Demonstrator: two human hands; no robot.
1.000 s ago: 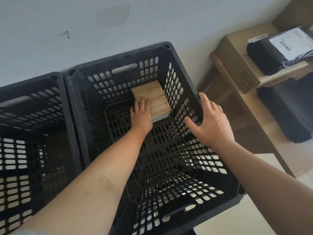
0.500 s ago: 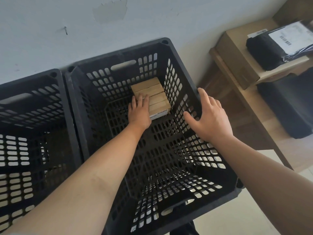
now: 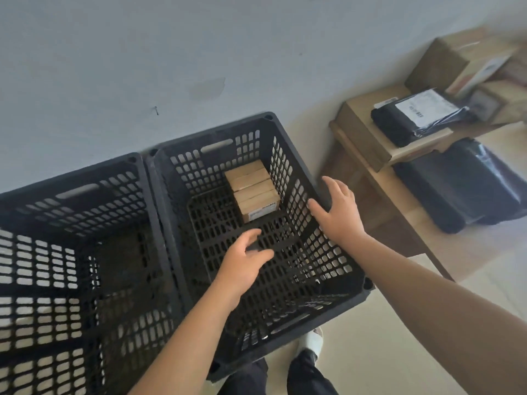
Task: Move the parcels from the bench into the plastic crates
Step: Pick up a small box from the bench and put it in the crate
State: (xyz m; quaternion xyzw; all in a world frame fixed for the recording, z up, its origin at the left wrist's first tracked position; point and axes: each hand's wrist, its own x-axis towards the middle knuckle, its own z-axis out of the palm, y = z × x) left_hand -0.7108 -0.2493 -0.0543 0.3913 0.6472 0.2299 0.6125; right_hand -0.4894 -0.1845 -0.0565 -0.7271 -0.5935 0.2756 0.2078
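Note:
Two black plastic crates stand side by side against the wall. In the right crate (image 3: 293, 143) several small cardboard parcels (image 3: 252, 189) lie in a row at the far right corner. My left hand (image 3: 242, 266) hovers inside this crate, fingers relaxed, holding nothing, well short of the parcels. My right hand (image 3: 339, 215) is spread over the crate's right rim, empty. The left crate (image 3: 134, 166) holds no parcels that I can see. On the wooden bench (image 3: 405, 232) at right lie black bagged parcels (image 3: 413, 121) (image 3: 462, 186) and cardboard boxes (image 3: 445, 61).
A pale wall (image 3: 171, 67) runs behind the crates. A flat cardboard box (image 3: 362, 129) sits under the labelled black bag on the bench. My legs and a white shoe (image 3: 310, 342) are just in front of the right crate on the tiled floor.
My left hand has let go of the cardboard parcels and drawn back toward me, out of the crate's far corner. The view has tilted up, showing more of the bench.

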